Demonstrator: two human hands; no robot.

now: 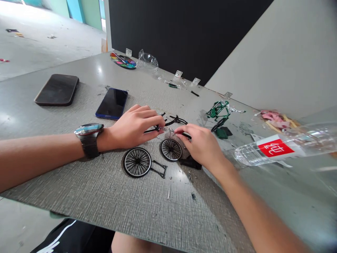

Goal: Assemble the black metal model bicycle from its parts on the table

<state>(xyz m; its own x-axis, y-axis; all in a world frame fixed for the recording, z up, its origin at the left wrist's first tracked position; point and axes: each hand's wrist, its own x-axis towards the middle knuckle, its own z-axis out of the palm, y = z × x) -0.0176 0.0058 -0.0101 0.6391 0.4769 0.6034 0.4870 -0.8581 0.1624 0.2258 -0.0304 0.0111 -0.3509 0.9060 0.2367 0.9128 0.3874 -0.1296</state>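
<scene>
Between the fingertips of both hands is a small silver bicycle part (167,129), thin and wiry, its exact shape partly covered by fingers. My left hand (139,126), with a black watch on the wrist, pinches its left end. At its right end the thumb and fingertips of my right hand (201,142) are closed. A black model bicycle frame (172,122) lies just behind the fingers. Nearer me rest two spoked toy wheels, the larger wheel (137,162) on the left and another wheel (171,150) beneath the hands. A black fork-like piece (159,169) touches the larger wheel.
Left stand a blue phone (112,103) and a dark thick device (58,89). A green model bicycle (219,114) is behind my right hand, a plastic bottle (276,147) right of it. A paint palette (123,60) lies by the black panel (171,31). Small pin (169,188) in front.
</scene>
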